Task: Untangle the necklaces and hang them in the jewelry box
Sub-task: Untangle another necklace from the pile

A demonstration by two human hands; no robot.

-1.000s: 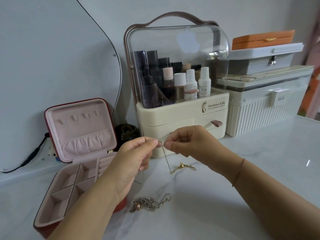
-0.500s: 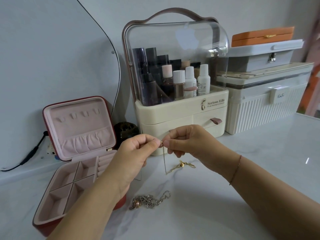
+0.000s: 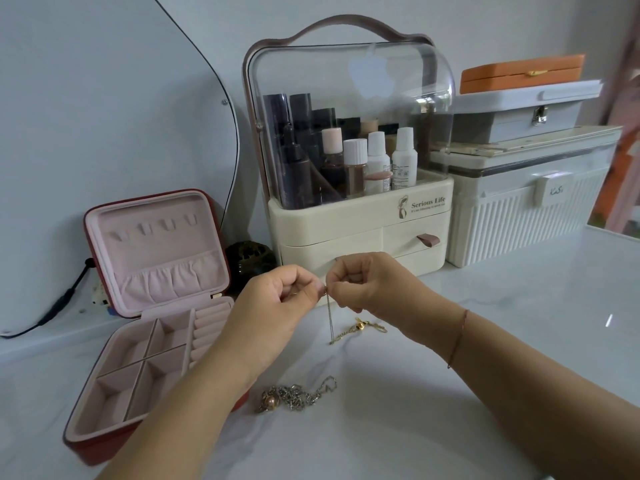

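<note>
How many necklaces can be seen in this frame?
2. A thin gold necklace hangs pinched between the left hand and right hand; a silver chain necklace lies bunched on the table beside the jewelry box. More could be tangled in that heap.

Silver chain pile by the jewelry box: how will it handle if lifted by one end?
Likely floppy: the silver chain lies in a loose, kinked heap. Overlapping links will probably snag as it lifts. The round bead at its left end may swing or roll.
</note>
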